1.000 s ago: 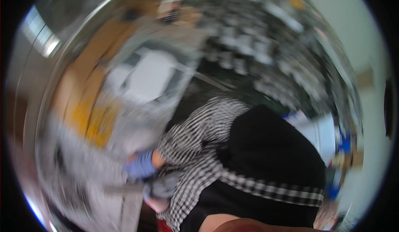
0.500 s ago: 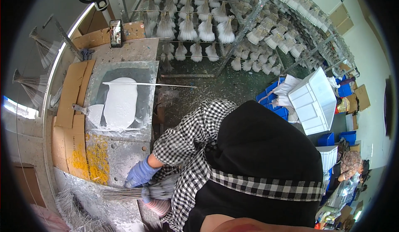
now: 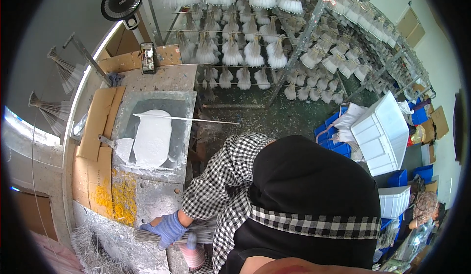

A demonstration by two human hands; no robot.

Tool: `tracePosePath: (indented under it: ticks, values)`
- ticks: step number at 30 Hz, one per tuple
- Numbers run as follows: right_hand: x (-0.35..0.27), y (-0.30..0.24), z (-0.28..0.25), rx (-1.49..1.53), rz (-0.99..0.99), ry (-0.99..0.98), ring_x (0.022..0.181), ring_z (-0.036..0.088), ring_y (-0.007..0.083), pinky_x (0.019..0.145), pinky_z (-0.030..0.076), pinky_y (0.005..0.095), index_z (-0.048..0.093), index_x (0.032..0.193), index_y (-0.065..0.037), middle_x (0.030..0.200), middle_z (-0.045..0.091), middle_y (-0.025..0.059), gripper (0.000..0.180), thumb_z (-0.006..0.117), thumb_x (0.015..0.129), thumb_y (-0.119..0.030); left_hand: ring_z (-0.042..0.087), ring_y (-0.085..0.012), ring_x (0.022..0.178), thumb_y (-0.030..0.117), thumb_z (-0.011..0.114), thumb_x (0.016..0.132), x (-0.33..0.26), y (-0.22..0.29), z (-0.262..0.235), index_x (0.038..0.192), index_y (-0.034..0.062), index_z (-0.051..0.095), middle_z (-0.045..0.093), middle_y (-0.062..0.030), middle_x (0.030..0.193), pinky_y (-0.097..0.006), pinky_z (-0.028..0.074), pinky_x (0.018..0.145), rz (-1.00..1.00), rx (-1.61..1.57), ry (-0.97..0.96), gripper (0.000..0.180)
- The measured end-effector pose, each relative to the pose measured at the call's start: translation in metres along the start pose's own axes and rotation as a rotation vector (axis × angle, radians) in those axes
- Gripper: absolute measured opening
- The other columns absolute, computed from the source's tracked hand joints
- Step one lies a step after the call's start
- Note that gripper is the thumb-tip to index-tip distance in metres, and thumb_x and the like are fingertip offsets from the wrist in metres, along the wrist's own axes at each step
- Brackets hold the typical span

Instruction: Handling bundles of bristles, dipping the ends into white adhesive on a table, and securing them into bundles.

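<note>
A: What fills the view, biggest first?

B: The drying racks [image 3: 274, 53] of white tufted brushes across the top, then the person's dark head covering and checked sleeve, then the grey table [image 3: 162, 80] on the left with a white, paste-smeared slab [image 3: 153, 139] and a thin white rod [image 3: 186, 119] lying across it.

A: And the hands?

B: The left hand [image 3: 167, 229], in a blue glove, is clamped round a bundle of thin grey bristles [image 3: 196, 231] held level over the table's near edge. The right hand [image 3: 193, 255] sits just beneath, in a pinkish glove, mostly hidden by the sleeve — whether it grips the bundle cannot be told.

A: Anything smaller nearby?

B: A heap of yellow rings [image 3: 120, 203] just beyond the left hand, and loose bristles [image 3: 95, 252] piled at the table's corner.

A: What might go wrong?

B: Likely the bundle could splay or shed strands if the one-handed grip slackens, since its ends hang free — and stray strands would drop into that loose pile and be hard to regather
</note>
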State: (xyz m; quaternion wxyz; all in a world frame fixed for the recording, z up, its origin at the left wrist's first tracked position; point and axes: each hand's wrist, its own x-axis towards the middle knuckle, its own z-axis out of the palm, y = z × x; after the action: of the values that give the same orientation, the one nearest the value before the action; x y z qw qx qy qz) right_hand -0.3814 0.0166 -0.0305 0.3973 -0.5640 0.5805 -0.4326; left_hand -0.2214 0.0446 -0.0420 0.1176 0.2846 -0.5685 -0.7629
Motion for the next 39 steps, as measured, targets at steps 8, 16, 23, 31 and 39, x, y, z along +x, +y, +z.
tracePosePath:
  ticks: [8, 16, 23, 31, 39]
  values:
    - [-0.046, -0.024, -0.028, 0.271, -0.070, -0.129, 0.136, 0.046, 0.0301, 0.115, 0.034, 0.0416, 0.028, 0.156, -0.002, 0.150, 0.046, 0.0209, 0.094, 0.075, 0.078, -0.025, 0.062, -0.0221, 0.102, 0.022, 0.067, 0.092, 0.017, 0.004, 0.033, 0.119, -0.0034, 0.060, 0.065, -0.0159, 0.115, -0.037, 0.051, 0.093, -0.140, -0.380, 0.285, 0.037]
    - [-0.056, -0.048, -0.083, 0.302, -0.120, -0.494, 0.102, 0.066, 0.0263, 0.092, 0.052, 0.0381, 0.050, 0.135, 0.002, 0.118, 0.064, 0.0153, 0.062, 0.072, 0.085, -0.027, 0.060, -0.0195, 0.102, 0.010, 0.074, 0.080, 0.000, 0.031, 0.101, 0.123, -0.0030, 0.058, 0.066, -0.0110, 0.111, -0.034, 0.050, 0.091, 0.346, -0.302, 0.364, 0.048]
    - [-0.028, -0.092, -0.067, 0.559, -0.079, -0.429, 0.094, 0.068, 0.0211, 0.088, 0.055, 0.0339, 0.056, 0.129, -0.001, 0.102, 0.067, 0.0113, 0.044, 0.059, 0.101, -0.035, 0.064, -0.0146, 0.091, 0.015, 0.082, 0.080, 0.006, 0.006, 0.106, 0.115, 0.0018, 0.059, 0.067, -0.0059, 0.101, -0.031, 0.054, 0.078, 0.265, -0.469, 0.365, 0.044]
    - [-0.029, -0.050, -0.046, 0.500, -0.112, -0.479, 0.093, 0.068, 0.0209, 0.088, 0.054, 0.0347, 0.060, 0.121, 0.001, 0.098, 0.069, 0.0118, 0.040, 0.048, 0.106, -0.035, 0.069, -0.0199, 0.073, 0.013, 0.081, 0.077, 0.008, -0.010, 0.094, 0.099, -0.0011, 0.066, 0.071, -0.0115, 0.086, -0.033, 0.057, 0.064, 0.237, -0.778, 0.332, 0.030]
    - [-0.016, -0.080, -0.036, 0.325, -0.157, -0.600, 0.103, 0.066, 0.0234, 0.095, 0.050, 0.0365, 0.059, 0.128, 0.000, 0.112, 0.068, 0.0133, 0.040, 0.050, 0.105, -0.031, 0.069, -0.0177, 0.076, 0.010, 0.077, 0.080, -0.001, -0.020, 0.094, 0.108, 0.0008, 0.062, 0.070, -0.0102, 0.088, -0.032, 0.057, 0.067, 0.178, -0.730, 0.325, 0.033]
